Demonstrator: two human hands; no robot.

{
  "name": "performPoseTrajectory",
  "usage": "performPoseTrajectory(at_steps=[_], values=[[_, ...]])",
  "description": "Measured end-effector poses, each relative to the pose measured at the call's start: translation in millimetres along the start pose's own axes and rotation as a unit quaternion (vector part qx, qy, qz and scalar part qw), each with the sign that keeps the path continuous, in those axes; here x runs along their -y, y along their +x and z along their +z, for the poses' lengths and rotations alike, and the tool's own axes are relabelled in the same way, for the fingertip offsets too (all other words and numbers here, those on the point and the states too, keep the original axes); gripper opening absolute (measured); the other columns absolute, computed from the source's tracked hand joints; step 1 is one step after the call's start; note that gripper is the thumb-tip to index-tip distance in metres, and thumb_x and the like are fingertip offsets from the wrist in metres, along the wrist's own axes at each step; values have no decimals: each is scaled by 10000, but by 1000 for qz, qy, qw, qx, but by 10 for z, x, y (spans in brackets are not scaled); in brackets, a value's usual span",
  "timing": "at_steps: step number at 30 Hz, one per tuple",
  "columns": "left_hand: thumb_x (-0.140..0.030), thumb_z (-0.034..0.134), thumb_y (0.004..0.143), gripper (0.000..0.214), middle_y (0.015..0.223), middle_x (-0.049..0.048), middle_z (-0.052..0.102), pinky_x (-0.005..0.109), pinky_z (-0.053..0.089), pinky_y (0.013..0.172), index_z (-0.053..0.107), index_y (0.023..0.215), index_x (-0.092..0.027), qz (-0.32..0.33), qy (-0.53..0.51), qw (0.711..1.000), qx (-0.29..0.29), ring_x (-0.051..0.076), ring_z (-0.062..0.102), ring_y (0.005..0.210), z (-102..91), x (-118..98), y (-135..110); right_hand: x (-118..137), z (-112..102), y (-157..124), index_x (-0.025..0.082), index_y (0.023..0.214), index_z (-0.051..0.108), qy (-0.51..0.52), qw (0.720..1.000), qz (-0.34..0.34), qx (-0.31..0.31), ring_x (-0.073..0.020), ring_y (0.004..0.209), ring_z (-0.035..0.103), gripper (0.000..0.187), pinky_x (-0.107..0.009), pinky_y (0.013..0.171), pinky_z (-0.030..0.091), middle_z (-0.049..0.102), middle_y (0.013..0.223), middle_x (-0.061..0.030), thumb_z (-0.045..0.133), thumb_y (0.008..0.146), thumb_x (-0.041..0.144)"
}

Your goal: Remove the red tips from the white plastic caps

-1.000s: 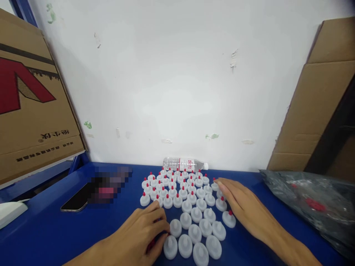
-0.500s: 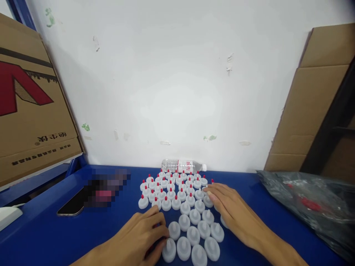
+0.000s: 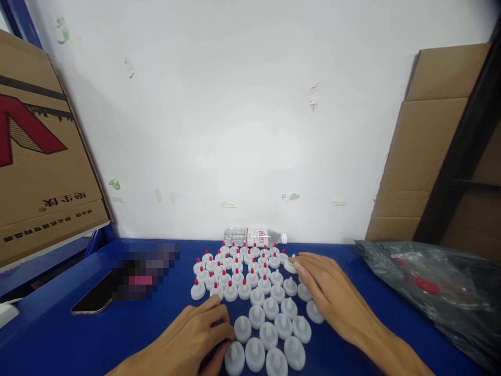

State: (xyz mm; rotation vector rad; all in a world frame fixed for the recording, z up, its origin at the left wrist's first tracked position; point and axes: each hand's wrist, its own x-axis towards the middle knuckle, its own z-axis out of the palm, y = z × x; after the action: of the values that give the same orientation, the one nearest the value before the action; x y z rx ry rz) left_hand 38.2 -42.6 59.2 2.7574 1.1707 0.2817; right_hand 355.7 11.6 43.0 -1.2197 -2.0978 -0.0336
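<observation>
Many round white nozzle caps point(image 3: 255, 354) stand on the blue table with their spouts upward. Those at the back and left carry red tips point(image 3: 244, 282); the ones in front and along the right side have bare spouts. My left hand point(image 3: 191, 334) is curled at the left edge of the front caps, with bits of red showing between its fingers. Above the right side of the group, my right hand point(image 3: 332, 292) has thumb and fingertips close together at a bare-spouted cap point(image 3: 290, 265). Whatever lies between those fingertips is hidden.
A clear plastic bottle point(image 3: 254, 237) lies behind the caps against the white wall. To the left are a phone point(image 3: 92, 297) and a printed cardboard box point(image 3: 50, 156). A grey plastic bag point(image 3: 391, 261) lies at right, below a cardboard sheet point(image 3: 415, 156).
The view has shifted slightly. A red tip seen beside my right fingertips earlier no longer shows, and a bare spout stands there now. My left hand stays by the front caps.
</observation>
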Motion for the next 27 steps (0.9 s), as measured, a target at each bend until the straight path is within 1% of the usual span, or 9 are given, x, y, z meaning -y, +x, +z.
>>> performPoseTrajectory(at_steps=[4, 6, 10, 15, 17, 19, 22, 25, 27], values=[[-75, 546, 933, 212, 1014, 15, 689, 336, 456, 701, 637, 965, -263, -4, 1, 1000, 1, 236, 634, 980, 1, -5, 4, 24, -152, 22, 255, 1225, 755, 50, 996, 58, -56, -261, 1197, 700, 515, -428, 1052, 532, 766, 1252, -59, 291, 1123, 454], [-76, 548, 934, 204, 1002, 13, 687, 334, 457, 697, 631, 953, -262, -5, -2, 1000, 0, 235, 633, 978, 1, 1, 5, 38, -178, 17, 246, 1200, 761, 72, 993, 74, -57, -264, 1177, 707, 530, -410, 1021, 545, 773, 1230, -62, 289, 1120, 472], [-106, 569, 933, 168, 995, 11, 679, 337, 468, 714, 623, 956, -264, -9, -5, 1000, 12, 243, 630, 982, 14, 23, 10, 74, -150, -3, 253, 1215, 748, 87, 993, 66, -36, -249, 1146, 716, 486, -364, 978, 560, 760, 1244, -69, 331, 1116, 481], [-131, 507, 989, 157, 1004, 17, 671, 340, 465, 717, 601, 975, -256, -14, -2, 1000, 13, 239, 635, 974, 49, 69, 14, 106, -89, -19, 266, 1230, 716, 76, 996, 39, -20, -227, 1157, 707, 405, -350, 994, 558, 731, 1282, -66, 370, 1120, 445], [-137, 499, 1000, 154, 1012, 19, 670, 334, 463, 711, 598, 992, -256, -16, -8, 1000, -7, 228, 644, 955, 58, 90, 12, 117, -55, -26, 276, 1213, 706, 68, 997, 30, -25, -225, 1107, 723, 341, -341, 946, 582, 737, 1252, -61, 446, 1099, 466], [-144, 496, 1009, 157, 1019, 20, 675, 327, 463, 708, 601, 1021, -260, -14, -16, 999, -38, 218, 653, 940, 66, 111, 10, 139, -6, -38, 281, 1204, 690, 62, 997, 11, -47, -222, 1059, 738, 280, -328, 908, 600, 743, 1214, -54, 550, 1061, 476], [-152, 485, 1023, 175, 1034, 18, 684, 319, 471, 708, 599, 1068, -277, -8, -25, 996, -82, 211, 670, 927, 94, 141, 3, 212, 83, -64, 274, 1244, 649, 52, 994, -46, -83, -217, 1045, 749, 265, -316, 908, 610, 745, 1192, -56, 623, 1034, 433], [-157, 471, 1026, 183, 1046, 14, 683, 300, 499, 701, 580, 1093, -287, -16, -57, 992, -111, 193, 685, 879, 149, 169, -7, 332, 151, -90, 268, 1272, 616, 32, 989, -109, -97, -205, 1035, 758, 239, -309, 903, 619, 752, 1175, -59, 603, 1051, 359], [-159, 469, 1024, 165, 1017, 14, 683, 286, 515, 691, 572, 1069, -280, -21, -76, 990, -121, 182, 686, 832, 187, 182, -12, 421, 172, -101, 263, 1283, 603, 13, 985, -133, -105, -205, 1020, 764, 232, -320, 893, 630, 756, 1162, -60, 578, 1056, 301]])
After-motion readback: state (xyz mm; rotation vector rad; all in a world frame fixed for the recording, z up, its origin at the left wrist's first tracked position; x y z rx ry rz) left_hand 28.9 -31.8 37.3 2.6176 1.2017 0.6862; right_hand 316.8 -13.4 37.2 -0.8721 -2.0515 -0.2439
